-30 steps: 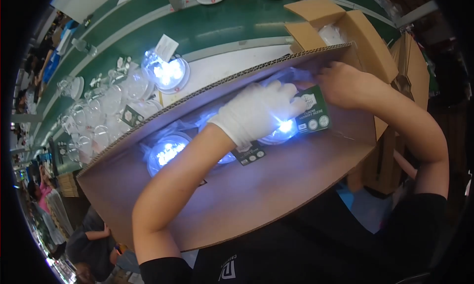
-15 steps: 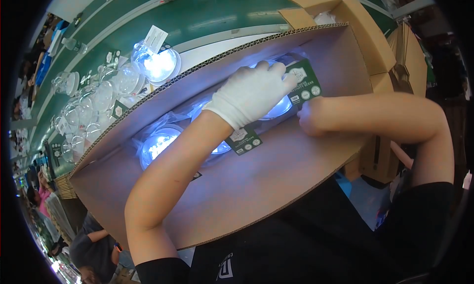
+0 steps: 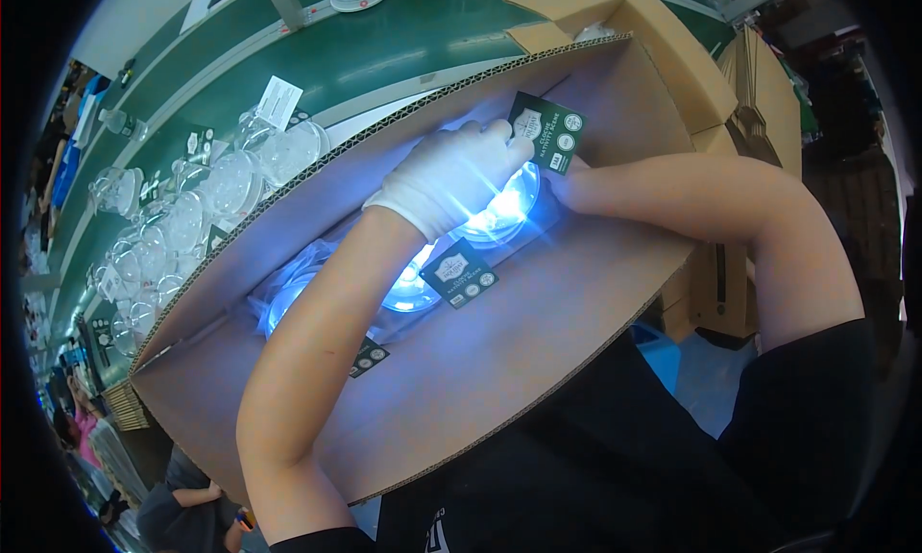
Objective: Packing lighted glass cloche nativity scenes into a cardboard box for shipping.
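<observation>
Inside a long open cardboard box (image 3: 538, 294), several clear domes with blue-white lights lie in a row. My left hand (image 3: 456, 173), in a white glove, is closed around the upper part of the rightmost lit dome (image 3: 499, 212). Its fingertips meet the edge of that dome's dark green tag (image 3: 547, 130). Just below the tag is my right hand (image 3: 569, 183), apparently bare, at the dome's right side; its fingers are mostly hidden. A second lit dome (image 3: 411, 292) with a green tag (image 3: 459, 274) lies to the left. My left forearm partly covers a third dome (image 3: 288, 303).
Beyond the box's far wall, several unlit clear domes (image 3: 235, 183) crowd a green work surface (image 3: 403, 39). One carries a white paper tag (image 3: 279, 101). An open carton (image 3: 663, 44) stands at the far right, beside folded cardboard (image 3: 754, 82). Another person (image 3: 187, 505) is at lower left.
The rightmost dome's tag has tilted and shifted up-left with my hands, baring more of its light. The dome with the white tag outside the box has gone dark. The whole view has shifted slightly.
</observation>
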### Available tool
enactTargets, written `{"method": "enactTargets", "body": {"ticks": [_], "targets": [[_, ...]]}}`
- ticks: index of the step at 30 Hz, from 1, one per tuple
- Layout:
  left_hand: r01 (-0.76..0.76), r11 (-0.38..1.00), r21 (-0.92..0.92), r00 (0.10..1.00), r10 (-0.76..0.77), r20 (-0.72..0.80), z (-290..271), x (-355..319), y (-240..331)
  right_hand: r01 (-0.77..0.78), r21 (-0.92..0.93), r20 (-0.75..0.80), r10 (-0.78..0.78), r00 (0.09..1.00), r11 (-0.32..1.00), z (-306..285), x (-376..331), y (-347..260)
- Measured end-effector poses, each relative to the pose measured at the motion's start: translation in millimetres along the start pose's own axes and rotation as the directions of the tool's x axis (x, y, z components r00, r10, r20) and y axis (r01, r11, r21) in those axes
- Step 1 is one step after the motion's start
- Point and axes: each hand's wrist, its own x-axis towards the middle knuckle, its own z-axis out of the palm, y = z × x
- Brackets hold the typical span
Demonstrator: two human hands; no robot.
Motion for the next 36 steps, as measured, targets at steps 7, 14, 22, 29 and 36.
{"method": "enactTargets", "body": {"ticks": [7,14,22,29,36], "targets": [[0.015,1.0,-0.013,1.0,-0.015,0.004,0.8,3.8,3.5,0.121,-0.03,0.174,-0.114,0.978,0.992,-52.0,-12.9,10.1],[-0.051,0.999,-0.013,0.999,0.051,0.019,7.5,9.7,13.4,0.257,-0.025,0.358,-0.232,0.905,0.966,-98.6,-75.6,-5.0],[-0.064,0.998,-0.016,0.997,0.064,0.045,29.0,31.6,20.4,0.281,-0.008,0.526,-0.235,0.817,0.96,-132.7,-72.8,-21.2],[-0.099,0.993,0.063,0.991,0.093,0.094,39.6,32.5,19.0,0.156,0.127,0.578,-0.201,0.791,0.979,-158.4,-71.2,-25.5],[-0.063,0.998,0.019,0.99,0.061,0.125,56.7,33.7,37.3,0.12,0.336,0.459,-0.274,0.845,0.934,-207.5,-92.8,-7.4]]}}
